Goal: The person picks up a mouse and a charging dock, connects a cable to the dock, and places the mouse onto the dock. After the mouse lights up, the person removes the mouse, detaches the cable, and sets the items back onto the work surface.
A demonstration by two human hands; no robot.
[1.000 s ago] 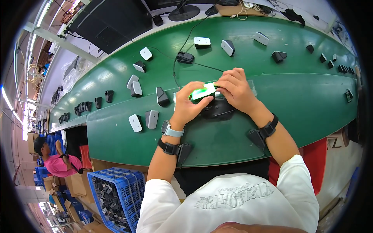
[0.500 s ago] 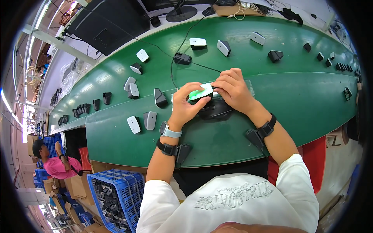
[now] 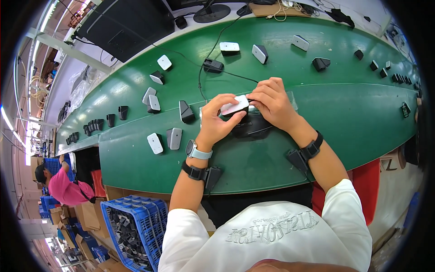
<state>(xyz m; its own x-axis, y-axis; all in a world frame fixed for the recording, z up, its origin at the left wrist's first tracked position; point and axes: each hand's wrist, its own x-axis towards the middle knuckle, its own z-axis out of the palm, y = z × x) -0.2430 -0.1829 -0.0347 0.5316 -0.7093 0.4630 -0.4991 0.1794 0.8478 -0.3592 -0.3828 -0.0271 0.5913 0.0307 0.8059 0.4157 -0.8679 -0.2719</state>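
Observation:
Between thumb and fingers, my left hand (image 3: 214, 121) grips a small black wedge-shaped device with a white face (image 3: 235, 106), its face turned up and unlit. My right hand (image 3: 275, 108) is closed in a pinch at the device's right end, on the plug end of a black cable (image 3: 234, 74). The fingers hide most of the plug, and I cannot tell how far it sits in. Below both hands a dark, glossy black object (image 3: 253, 128) lies on the green table (image 3: 253, 167), partly covered by them. Both wrists wear black straps with small black boxes.
Similar devices (image 3: 174, 138) stand and lie around the table's left and far sides. A black box (image 3: 213, 65) sits by the cable. At the lower left is a blue crate (image 3: 156, 226) full of black parts. A person in pink (image 3: 68, 188) is beyond it; a monitor stand (image 3: 211, 13) is at the back.
The green glow on the device's white face has gone out. My hands keep nearly the same place and grip. The person in pink has turned and raised an arm.

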